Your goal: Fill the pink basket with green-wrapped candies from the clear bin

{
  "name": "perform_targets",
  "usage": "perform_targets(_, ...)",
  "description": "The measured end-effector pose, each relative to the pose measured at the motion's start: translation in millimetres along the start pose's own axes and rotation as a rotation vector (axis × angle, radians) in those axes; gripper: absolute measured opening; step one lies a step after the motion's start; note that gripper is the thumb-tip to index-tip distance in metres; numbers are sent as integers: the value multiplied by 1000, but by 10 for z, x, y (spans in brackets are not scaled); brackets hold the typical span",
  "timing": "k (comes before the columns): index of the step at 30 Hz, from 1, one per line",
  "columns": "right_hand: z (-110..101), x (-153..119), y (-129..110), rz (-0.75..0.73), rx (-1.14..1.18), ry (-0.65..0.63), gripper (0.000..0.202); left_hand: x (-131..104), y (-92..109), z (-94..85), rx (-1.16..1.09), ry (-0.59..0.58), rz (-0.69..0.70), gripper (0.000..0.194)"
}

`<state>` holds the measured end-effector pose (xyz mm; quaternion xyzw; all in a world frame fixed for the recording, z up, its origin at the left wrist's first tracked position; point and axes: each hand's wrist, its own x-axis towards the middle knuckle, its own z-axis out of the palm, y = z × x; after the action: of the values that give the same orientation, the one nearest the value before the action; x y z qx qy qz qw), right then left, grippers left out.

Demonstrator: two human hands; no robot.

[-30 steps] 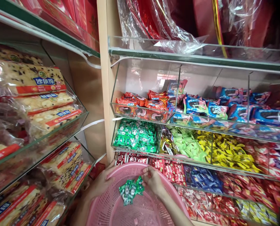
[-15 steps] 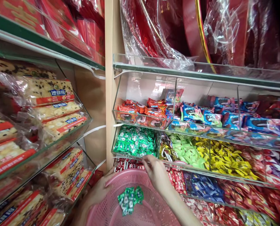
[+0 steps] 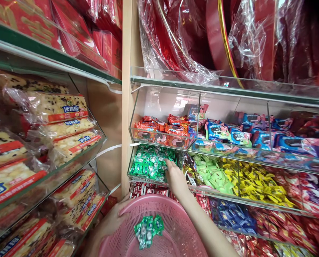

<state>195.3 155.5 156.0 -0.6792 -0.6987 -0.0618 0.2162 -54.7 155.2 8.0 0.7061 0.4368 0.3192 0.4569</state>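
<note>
A pink perforated plastic basket (image 3: 186, 228) is low in front of me, with a small heap of green-wrapped candies (image 3: 148, 232) on its bottom. My left hand (image 3: 116, 216) is closed on the basket's left rim. Over the basket's far edge reaches my right hand (image 3: 177, 178), its fingertips at the right side of a clear bin full of the same green candies (image 3: 148, 164). Its fingers look loosely bent and apart, and I see nothing held in them; the thumb side is partly hidden.
Right of that bin lie light green candies (image 3: 211, 175) and yellow candies (image 3: 255, 182). Above are packaged snacks (image 3: 218, 132) behind a clear shelf lip (image 3: 162, 137). Blue candies (image 3: 231, 214) lie below. Wrapped sesame cakes (image 3: 65, 109) fill the left shelves, beside a wooden post (image 3: 127, 107).
My right hand has moved up and forward from above the basket's far rim into the green candy bin. My left hand and the basket stay almost where they were.
</note>
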Motion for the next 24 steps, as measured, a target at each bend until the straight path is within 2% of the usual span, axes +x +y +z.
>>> perform_targets(4,-3,-11,13,10,-2,20,49,-5,43,-3,-6,18,-24,55)
perform_targets(7,-51,-75,11,-6,48,83,48,-1,39,-2,-18,18,-29,55)
perform_targets(10,-89,-247,-25,-112,229,187,43,3,7,1,-22,15,-34,56)
perform_targets(12,-53,-420,-60,-214,374,173,40,4,-6,4,-20,17,-29,56)
perform_targets(15,163,-699,-68,-283,469,-22,36,5,6,10,-7,15,-1,54)
perform_targets(17,403,-851,-16,-250,427,-166,33,5,24,12,5,13,14,54)
perform_targets(19,659,-951,70,-189,345,-250,32,6,36,10,17,9,14,56)
perform_targets(22,937,-1019,192,-160,285,-288,37,12,30,6,28,4,-1,56)
perform_targets(24,1017,-1034,236,-154,303,-275,43,14,17,5,20,2,-10,56)
